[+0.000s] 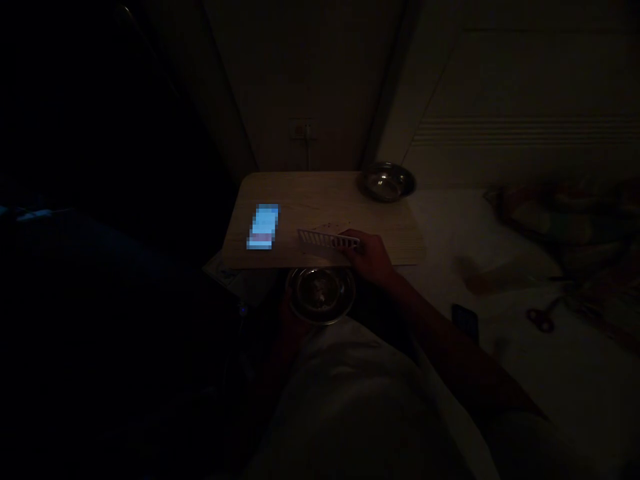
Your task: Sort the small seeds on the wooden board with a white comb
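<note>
My right hand grips the end of a pale, flat slotted piece, held on edge low over the near part of the wooden table. Small dark crumbs lie on the tabletop just beyond it. Below the table's near edge, a shiny metal bowl rests in my left hand, which is closed around its left side and mostly lost in darkness. Something dim lies at the bottom of this bowl, too dark to name.
A lit phone lies on the table's left side. Another metal bowl stands at the far right corner. On the white sheet to the right are a dark phone, red-handled scissors and patterned cloth. A wall socket holds a plugged cable.
</note>
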The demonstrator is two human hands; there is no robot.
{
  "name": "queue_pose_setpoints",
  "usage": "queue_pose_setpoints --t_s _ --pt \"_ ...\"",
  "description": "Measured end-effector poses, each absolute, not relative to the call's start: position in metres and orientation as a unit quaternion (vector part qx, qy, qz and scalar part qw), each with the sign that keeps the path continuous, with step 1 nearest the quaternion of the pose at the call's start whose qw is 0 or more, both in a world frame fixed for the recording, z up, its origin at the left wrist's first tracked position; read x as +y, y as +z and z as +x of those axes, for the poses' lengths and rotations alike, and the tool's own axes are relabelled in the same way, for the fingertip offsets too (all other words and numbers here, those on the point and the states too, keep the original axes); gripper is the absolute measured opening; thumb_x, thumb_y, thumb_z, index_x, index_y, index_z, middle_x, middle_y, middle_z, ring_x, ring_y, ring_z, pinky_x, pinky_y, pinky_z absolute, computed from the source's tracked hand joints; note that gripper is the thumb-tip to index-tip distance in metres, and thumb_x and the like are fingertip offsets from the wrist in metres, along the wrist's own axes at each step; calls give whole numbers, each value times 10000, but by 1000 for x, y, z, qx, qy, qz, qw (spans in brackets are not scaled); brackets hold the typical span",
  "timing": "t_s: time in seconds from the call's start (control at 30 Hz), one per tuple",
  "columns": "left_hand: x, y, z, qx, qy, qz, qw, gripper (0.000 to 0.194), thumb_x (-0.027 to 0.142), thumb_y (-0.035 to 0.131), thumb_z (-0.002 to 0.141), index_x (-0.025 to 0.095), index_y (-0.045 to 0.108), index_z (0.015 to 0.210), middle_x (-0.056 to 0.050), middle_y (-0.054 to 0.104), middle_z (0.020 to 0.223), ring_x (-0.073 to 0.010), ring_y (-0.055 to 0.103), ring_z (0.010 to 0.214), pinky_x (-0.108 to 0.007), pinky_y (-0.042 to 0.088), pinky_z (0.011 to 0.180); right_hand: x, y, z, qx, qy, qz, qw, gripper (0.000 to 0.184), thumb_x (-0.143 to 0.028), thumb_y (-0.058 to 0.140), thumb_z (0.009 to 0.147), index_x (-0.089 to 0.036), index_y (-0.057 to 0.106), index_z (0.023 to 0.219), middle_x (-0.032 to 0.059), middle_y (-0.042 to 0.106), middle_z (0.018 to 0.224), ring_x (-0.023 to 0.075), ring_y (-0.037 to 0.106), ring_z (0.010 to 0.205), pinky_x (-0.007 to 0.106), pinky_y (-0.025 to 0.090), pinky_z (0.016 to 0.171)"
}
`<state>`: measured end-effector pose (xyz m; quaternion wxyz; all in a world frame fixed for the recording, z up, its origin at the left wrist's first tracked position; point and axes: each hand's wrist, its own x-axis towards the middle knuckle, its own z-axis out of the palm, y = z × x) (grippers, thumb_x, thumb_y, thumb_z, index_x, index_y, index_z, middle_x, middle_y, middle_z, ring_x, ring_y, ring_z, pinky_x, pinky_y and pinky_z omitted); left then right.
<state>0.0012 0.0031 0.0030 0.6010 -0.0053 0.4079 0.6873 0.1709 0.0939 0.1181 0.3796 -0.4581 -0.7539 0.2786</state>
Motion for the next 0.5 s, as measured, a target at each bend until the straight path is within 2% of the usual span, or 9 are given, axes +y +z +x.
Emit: queue_pose_setpoints --t_s 0.17,0.5 --pt "3 6 2 403 682 -3 610 312 322 531 817 209 653 1081 -51 674 1116 -258 483 1222 -393 388 1005 91 122 171 -756 284 -454 376 192 -214 568 769 -159 675 918 34 690 810 157 604 688 249 428 627" --pt "3 0 0 376 644 -42 665 292 373 520 817 202 680 991 -68 698 1034 -280 522 1178 -430 407 982 88 124 174 -755 298 -458 362 180 -225 583 761 -165 673 905 28 688 784 156 597 671 248 421 608"
